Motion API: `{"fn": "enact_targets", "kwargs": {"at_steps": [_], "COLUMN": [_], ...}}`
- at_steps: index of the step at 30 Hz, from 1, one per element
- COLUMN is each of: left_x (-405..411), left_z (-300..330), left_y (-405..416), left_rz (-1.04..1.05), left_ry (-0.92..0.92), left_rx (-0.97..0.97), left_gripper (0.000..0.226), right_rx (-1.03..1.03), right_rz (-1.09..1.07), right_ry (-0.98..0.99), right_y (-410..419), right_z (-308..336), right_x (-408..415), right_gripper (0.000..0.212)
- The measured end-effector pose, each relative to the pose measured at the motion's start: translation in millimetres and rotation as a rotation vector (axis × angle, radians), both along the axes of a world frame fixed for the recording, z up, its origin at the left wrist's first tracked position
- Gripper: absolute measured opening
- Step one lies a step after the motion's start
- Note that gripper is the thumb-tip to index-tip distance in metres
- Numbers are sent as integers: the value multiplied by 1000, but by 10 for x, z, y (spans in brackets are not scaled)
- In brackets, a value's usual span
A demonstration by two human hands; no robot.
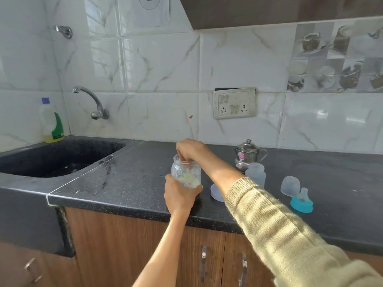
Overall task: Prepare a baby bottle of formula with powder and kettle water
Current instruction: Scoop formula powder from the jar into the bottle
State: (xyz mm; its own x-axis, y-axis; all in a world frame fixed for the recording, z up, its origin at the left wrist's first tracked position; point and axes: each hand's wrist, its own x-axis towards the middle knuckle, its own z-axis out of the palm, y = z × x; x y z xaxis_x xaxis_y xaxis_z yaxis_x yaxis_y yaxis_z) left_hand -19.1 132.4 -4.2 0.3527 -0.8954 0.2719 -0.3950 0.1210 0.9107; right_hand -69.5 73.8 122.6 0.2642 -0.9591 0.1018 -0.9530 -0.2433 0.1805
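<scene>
Upright jar (186, 172): left hand (179, 195) wraps, right hand (190, 150) inside.

countertop (145, 183): black, pale speckle
jar (186, 172): clear, green inside
teat collar (301, 205): turquoise
sleeve (279, 230): pale yellow knit
wall tiles (161, 65): white, grey veins
cupboard doors (124, 245): brown woodgrain
</scene>
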Motion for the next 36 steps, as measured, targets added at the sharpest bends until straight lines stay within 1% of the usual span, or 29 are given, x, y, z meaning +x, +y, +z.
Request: {"fn": "enact_targets", "kwargs": {"at_steps": [2, 4, 5, 7, 8, 11, 13, 15, 19, 23, 26, 28, 30, 33, 36], "left_x": [7, 13, 14, 14, 14, 15, 20, 21, 23, 15, -2, -4, 4, 20, 30], "left_z": [-3, -13, -19, -27, -29, -14, -3, 1, -6, -20, -22, -23, -26, -16, -8], "left_y": [-7, -8, -6, -1, 0, 2, 2, 4, 1, 7, 10, 12, 11, 10, 1], "left_rz": [2, 4, 5, 4, 5, 7, 5, 7, 12, 18, 14, 11, 12, 16, 20], "left_ry": [-4, -9, -9, -10, -12, -20, -17, -13, -12, -13, -13, -10, -12, -13, -16], "left_rx": [-6, -8, -7, -2, -1, 3, 9, 16, 13, 21, 26, 25, 24, 28, 25], "left_gripper": [76, 77, 78, 78, 78, 77, 78, 78, 78, 79, 78, 76, 75, 74, 74], "right_rx": [29, 85, 110, 141, 159, 230, 269, 304, 371, 500, 545, 569, 593, 623, 641], "right_rz": [-12, -34, -40, -35, -31, -33, -35, -32, 5, -4, -14, -42, -77, -132, -173], "right_ry": [98, 167, 201, 236, 247, 226, 176, 72, -181, -559, -785, -936, -1056, -1180, -1335], "right_y": [-36, -57, -64, -52, -35, -49, -73, -96, -101, -92, -72, -81, -86, -59, -60], "right_z": [-10, 9, 18, 49, 65, 114, 139, 176, 260, 255, 217, 191, 181, 166, 99], "right_x": [35, 62, 65, 69, 68, 48, 23, -32, -206, -385, -475, -514, -551, -608, -682], "right_gripper": [30, 30, 27, 15, 13, 41, 50, 50, 37, 36, 36, 31, 23, 5, 6]}}
